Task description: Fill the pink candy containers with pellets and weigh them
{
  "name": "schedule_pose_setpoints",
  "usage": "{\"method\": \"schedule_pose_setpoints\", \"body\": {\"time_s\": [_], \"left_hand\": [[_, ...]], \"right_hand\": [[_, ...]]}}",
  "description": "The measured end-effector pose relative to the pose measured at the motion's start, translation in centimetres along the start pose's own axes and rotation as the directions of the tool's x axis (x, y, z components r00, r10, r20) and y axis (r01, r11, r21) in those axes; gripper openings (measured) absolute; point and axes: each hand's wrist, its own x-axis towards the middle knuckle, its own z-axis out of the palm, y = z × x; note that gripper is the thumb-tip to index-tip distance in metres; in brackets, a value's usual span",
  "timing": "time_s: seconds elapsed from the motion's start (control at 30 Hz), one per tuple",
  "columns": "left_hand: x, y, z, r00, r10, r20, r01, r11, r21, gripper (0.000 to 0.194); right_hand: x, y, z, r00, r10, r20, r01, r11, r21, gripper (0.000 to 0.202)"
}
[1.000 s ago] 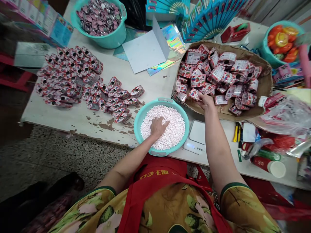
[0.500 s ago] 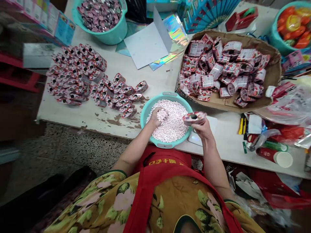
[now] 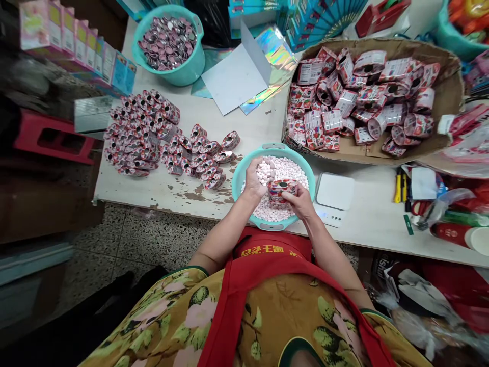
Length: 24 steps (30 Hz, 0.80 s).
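Observation:
A turquoise basin full of small pale pink candies stands at the table's front edge. My left hand is cupped over the basin's left part, its fingers curled round a heap of candies. Right beside it, above the basin, my right hand grips a red and white printed container between thumb and fingers. The container has a dark round opening on its upper side. Just right of the basin lies a white digital scale.
Many similar containers stand grouped on the left; more lie loose in a cardboard tray at the right. A turquoise bucket holds pink and silver round caps. White card, cutters and a red cup lie about.
My right hand has brought the container left, from the basin's right rim to beside my left hand. My left hand has risen with its candies. The view has shifted slightly.

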Motion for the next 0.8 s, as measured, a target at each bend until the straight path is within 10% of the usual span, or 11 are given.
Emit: {"method": "schedule_pose_setpoints", "body": {"time_s": [0.13,0.53,0.8], "left_hand": [[0.2,-0.3,0.0,0.998,-0.056,0.003,0.056,0.989,-0.139,0.039],[-1.4,-1.8,1.9,0.966,0.258,0.021,-0.257,0.966,-0.035,0.039],[-0.8,-2.4,2.4,0.975,0.220,-0.032,-0.218,0.975,0.039,0.040]], "right_hand": [[0.0,-0.4,-0.3,1.000,0.004,0.021,0.000,0.984,-0.178,0.059],[1.0,-0.5,1.3,0.938,-0.346,0.009,0.306,0.817,-0.488,0.044],[0.5,-1.0,1.7,0.942,-0.332,-0.041,0.243,0.764,-0.598,0.036]]}}
